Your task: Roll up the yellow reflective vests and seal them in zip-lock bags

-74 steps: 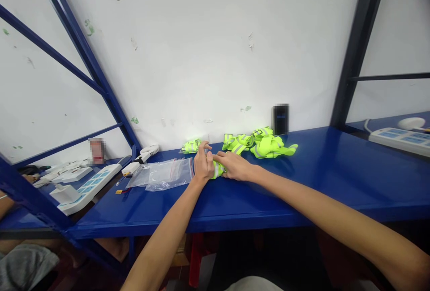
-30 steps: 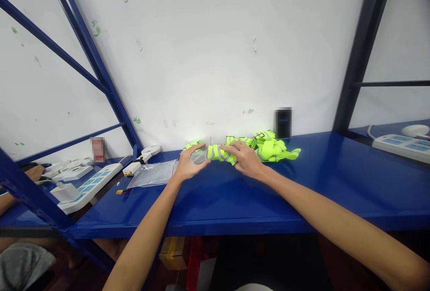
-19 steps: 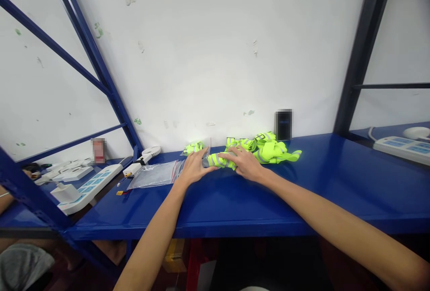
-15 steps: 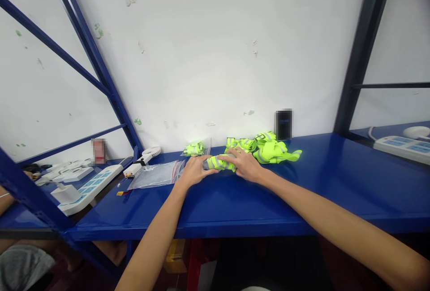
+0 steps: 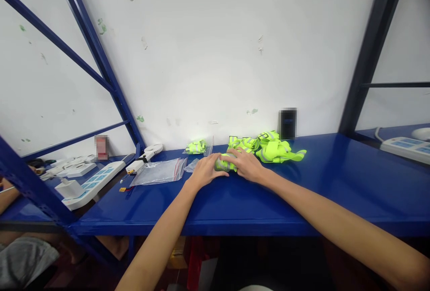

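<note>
Between my two hands lies a rolled neon-yellow strap bundle (image 5: 225, 163) with grey reflective bands, partly inside a clear plastic bag. My left hand (image 5: 205, 170) grips its left end, thumb below and fingers over the top. From the right, my right hand (image 5: 247, 164) holds the other end with bent fingers. A pile of loose neon-yellow straps (image 5: 275, 148) lies behind and right of my right hand. Behind my left hand sits another neon bundle in a clear bag (image 5: 196, 147).
Flat clear zip bags (image 5: 157, 172) lie left on the blue table (image 5: 268, 206), beside a white handheld fan (image 5: 152, 150). A dark blurred box (image 5: 288, 123) stands by the wall. Power strips (image 5: 96, 185) are at far left and right. Part of a person shows at the left edge.
My left hand has moved right, toward my right hand, and now covers more of the neon bundle. The plastic reaches further over the bundle. The view has shifted slightly.
</note>
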A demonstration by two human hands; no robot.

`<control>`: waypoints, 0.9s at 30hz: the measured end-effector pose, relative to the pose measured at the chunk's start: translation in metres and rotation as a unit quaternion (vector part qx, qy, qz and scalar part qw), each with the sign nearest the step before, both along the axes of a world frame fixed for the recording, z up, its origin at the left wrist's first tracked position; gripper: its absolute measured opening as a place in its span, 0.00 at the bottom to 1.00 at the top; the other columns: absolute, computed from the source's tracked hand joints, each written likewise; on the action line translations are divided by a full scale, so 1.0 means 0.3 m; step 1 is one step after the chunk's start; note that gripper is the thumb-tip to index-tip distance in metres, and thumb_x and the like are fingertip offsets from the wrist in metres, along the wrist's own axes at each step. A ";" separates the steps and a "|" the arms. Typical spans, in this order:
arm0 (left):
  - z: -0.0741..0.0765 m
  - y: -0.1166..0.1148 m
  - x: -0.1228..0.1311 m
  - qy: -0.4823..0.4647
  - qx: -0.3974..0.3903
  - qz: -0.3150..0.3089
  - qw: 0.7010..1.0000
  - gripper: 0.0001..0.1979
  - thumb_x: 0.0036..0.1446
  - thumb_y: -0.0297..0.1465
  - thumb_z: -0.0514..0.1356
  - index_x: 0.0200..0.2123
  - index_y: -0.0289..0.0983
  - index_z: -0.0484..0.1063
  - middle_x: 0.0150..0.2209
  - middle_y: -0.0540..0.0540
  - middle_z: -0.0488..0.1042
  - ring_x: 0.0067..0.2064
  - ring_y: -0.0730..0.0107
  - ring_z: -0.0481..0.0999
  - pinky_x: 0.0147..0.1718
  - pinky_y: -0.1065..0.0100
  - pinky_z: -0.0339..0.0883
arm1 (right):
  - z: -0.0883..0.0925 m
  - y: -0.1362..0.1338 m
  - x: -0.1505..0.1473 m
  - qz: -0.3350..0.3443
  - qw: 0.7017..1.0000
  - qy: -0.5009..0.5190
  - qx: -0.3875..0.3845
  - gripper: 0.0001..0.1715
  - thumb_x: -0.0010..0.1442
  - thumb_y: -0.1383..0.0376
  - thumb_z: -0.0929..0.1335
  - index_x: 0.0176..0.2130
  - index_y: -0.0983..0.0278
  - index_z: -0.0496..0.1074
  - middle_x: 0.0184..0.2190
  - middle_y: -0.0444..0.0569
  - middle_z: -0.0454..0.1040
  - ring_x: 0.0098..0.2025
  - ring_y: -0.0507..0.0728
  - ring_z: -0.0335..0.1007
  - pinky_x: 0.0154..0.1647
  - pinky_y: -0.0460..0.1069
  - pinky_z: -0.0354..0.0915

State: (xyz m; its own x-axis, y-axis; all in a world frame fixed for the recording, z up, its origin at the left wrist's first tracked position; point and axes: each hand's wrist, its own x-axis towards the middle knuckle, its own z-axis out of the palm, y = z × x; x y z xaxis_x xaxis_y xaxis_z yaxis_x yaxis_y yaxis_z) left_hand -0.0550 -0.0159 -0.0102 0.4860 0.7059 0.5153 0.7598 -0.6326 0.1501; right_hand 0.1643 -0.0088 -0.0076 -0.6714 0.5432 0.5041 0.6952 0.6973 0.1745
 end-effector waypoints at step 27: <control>0.006 0.003 0.005 0.003 -0.025 0.020 0.999 0.27 0.52 0.48 0.63 0.51 0.40 0.67 0.48 0.42 0.76 0.49 0.54 0.75 0.45 0.63 0.66 | 0.007 0.017 -0.031 0.144 0.941 0.259 -0.161 0.22 0.50 0.77 0.67 0.45 0.64 0.71 0.42 0.51 0.70 0.44 0.58 0.67 0.47 0.53 0.63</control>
State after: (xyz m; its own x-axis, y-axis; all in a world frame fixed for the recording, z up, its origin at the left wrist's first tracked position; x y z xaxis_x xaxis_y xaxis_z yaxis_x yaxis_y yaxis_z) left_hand -0.0534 -0.0150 -0.0083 0.4595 0.7499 0.4760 0.7857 -0.5931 0.1760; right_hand 0.1549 -0.0036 -0.0056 -0.5230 0.5567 0.6454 0.4027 0.8288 -0.3885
